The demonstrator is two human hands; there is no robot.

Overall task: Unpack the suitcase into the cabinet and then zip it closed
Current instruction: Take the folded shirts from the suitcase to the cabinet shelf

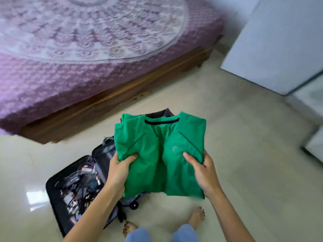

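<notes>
Head view: one green shirt [157,154] in the grip of left hand [118,170] and right hand [204,172], one open suitcase [70,189] below

- No legible text, numbers or signs anywhere.
- Green shirt [157,154]: small grey logo [178,148] on the chest, too blurred to read.
- Suitcase [57,198]: clutter inside may carry labels, but it is too small and blurred to make any out.

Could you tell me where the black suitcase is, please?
Head view, lower left: the open black suitcase lies on the cream tiled floor, beside the left hand.
</notes>
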